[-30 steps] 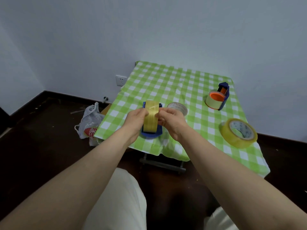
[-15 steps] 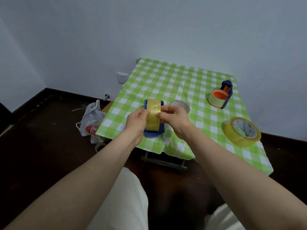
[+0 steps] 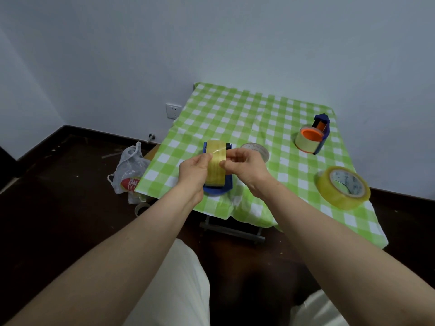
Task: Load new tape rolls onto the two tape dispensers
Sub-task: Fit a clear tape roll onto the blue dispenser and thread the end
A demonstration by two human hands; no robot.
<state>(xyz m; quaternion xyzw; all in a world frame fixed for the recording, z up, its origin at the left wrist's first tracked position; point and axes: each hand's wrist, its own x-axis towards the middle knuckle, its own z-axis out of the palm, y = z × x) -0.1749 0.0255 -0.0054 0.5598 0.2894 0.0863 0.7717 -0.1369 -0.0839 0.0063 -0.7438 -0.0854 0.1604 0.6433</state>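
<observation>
A blue tape dispenser stands near the front edge of the green checked table, with a yellow tape roll seated in it. My left hand grips the roll's left side. My right hand pinches the roll's front face with fingertips, near a shiny loose tape edge. A second blue dispenser with an orange hub holds a pale yellow roll at the back right. A large loose yellow roll lies at the right edge.
A small, nearly used-up tape core lies just behind my right hand. A white plastic bag sits on the dark floor left of the table. A wall socket is behind. My pale trouser legs show below.
The view has shifted slightly. My hands stay on the roll in the dispenser, and my right fingertips have worked along its front face to the loose tape edge.
</observation>
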